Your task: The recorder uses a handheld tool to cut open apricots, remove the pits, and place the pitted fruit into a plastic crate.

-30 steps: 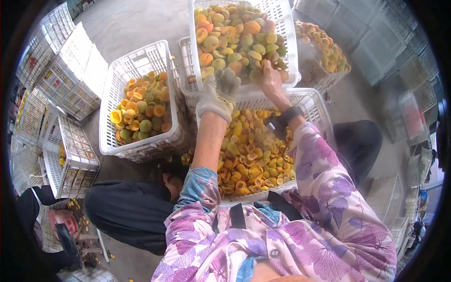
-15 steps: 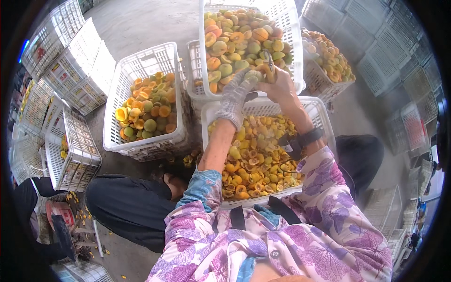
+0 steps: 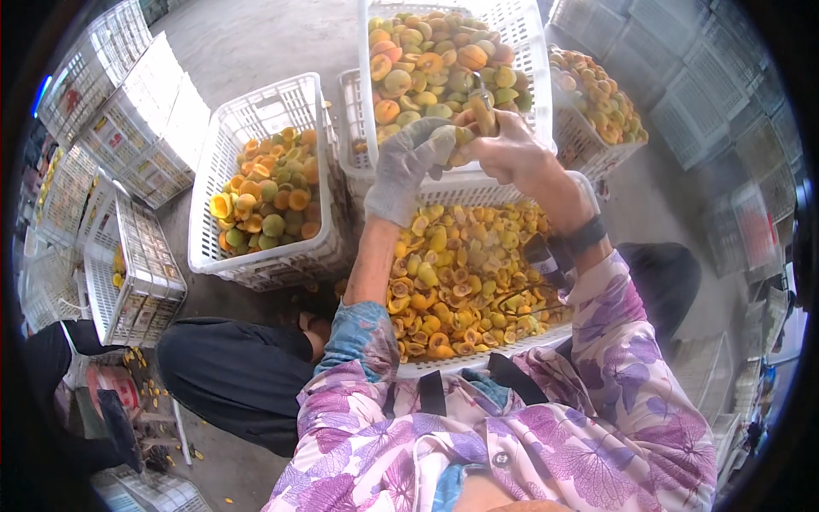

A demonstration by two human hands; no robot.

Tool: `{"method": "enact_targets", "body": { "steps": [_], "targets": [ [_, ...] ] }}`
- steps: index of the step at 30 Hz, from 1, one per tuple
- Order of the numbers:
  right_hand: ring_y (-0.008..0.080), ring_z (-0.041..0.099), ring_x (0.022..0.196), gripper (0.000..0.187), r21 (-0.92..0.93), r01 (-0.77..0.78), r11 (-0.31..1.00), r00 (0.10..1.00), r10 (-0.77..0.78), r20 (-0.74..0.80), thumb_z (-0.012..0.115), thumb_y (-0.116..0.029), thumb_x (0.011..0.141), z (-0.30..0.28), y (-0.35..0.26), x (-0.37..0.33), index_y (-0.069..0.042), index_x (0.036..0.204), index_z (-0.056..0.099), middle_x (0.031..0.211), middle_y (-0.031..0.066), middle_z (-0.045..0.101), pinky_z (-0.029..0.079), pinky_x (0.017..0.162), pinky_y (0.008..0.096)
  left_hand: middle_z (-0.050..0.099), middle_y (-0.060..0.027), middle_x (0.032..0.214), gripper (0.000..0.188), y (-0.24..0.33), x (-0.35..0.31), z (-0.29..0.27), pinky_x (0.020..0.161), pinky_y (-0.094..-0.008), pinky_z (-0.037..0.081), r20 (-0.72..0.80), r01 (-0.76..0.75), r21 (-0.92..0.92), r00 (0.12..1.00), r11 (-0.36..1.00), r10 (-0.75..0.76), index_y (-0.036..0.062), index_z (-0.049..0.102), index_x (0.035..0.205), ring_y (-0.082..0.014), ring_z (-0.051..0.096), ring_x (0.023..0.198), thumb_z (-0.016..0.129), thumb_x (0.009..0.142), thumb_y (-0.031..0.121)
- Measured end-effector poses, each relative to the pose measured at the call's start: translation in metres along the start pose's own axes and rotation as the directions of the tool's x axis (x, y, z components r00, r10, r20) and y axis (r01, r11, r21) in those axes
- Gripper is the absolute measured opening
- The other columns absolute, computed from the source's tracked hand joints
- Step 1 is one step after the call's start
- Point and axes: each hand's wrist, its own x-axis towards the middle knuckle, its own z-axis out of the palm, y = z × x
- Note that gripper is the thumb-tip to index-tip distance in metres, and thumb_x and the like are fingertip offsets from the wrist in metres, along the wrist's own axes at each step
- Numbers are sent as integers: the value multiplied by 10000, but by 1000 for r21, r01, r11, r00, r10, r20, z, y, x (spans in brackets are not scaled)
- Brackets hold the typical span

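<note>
My gloved left hand [image 3: 408,166] is closed around a yellow-green peach half [image 3: 461,148], partly hidden by the fingers. My bare right hand [image 3: 522,155] grips a wooden-handled tool with a curved metal tip [image 3: 483,109]; the tip points up and away from me. Both hands meet over the near edge of a tilted white crate [image 3: 546,94] heaped with peaches, many halved [image 3: 431,64]. Beneath my forearms a second white crate [image 3: 409,369] holds small yellow peach pieces [image 3: 461,290], some with brown hollows or stones. A dark object [image 3: 542,256] lies by my right wrist.
To the left stands a white crate [image 3: 198,243] of orange and green halves. Another full crate [image 3: 610,154] is at the far right. Stacked crates [image 3: 128,111] line both sides. A neighbour's dark-clad leg [image 3: 47,363] shows at left, near fruit scraps on the floor.
Both hands have come nearer to me and lower, the left hand also shifting left. The tool now stands more clearly apart from the fruit, its handle showing above my right fingers.
</note>
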Motion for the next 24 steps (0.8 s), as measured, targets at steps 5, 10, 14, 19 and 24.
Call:
{"method": "enact_targets", "body": {
  "steps": [5, 10, 14, 19, 24],
  "targets": [
    [32, 372, 518, 337, -203, 24, 979, 987, -55, -150, 618, -91, 804, 8, 10, -2, -26, 1132, 576, 641, -45, 422, 242, 430, 201, 648, -46, 823, 314, -22, -5, -3, 568, -214, 455, -71, 168, -258, 979, 951, -192, 26, 616, 1114, -87, 576, 646, 635, 899, 254],
    [28, 365, 515, 312, 170, 133, 976, 988, -117, -102, 592, -86, 837, -13, 45, 4, -40, 1145, 575, 656, -52, 421, 226, 435, 200, 601, -126, 1086, 406, -55, -3, -19, 702, -283, 531, -164, 9, -519, 980, 855, -110, 15, 501, 1236, -194, 613, 880, 570, 938, 283],
    [82, 456, 583, 173, -101, -149, 984, 915, 99, -392, 648, -139, 821, -56, 90, 36, -60, 973, 625, 758, 21, 570, 369, 494, 233, 575, -152, 1168, 429, -14, -3, -1, 765, -342, 568, 50, 130, -919, 975, 373, -218, -1, 453, 1275, -256, 620, 960, 540, 946, 261],
    [171, 552, 623, 245, -781, 28, 624, 836, -443, -324, 599, -99, 826, -15, 59, 20, -29, 1054, 546, 694, 101, 558, 455, 577, 328, 553, -168, 1185, 403, 16, -4, -9, 872, -399, 554, -24, 14, -852, 997, 523, -67, -5, 451, 1269, -295, 597, 1023, 530, 916, 174],
    [393, 591, 715, 213, -804, 102, 586, 817, -510, -268, 569, 27, 765, 43, 34, 0, -22, 942, 461, 746, 200, 580, 457, 617, 430, 533, -189, 1188, 412, 20, 0, -11, 963, -448, 501, -57, -23, -912, 996, 410, -73, -25, 453, 1256, -321, 553, 1093, 532, 875, 114]
  ]
}}
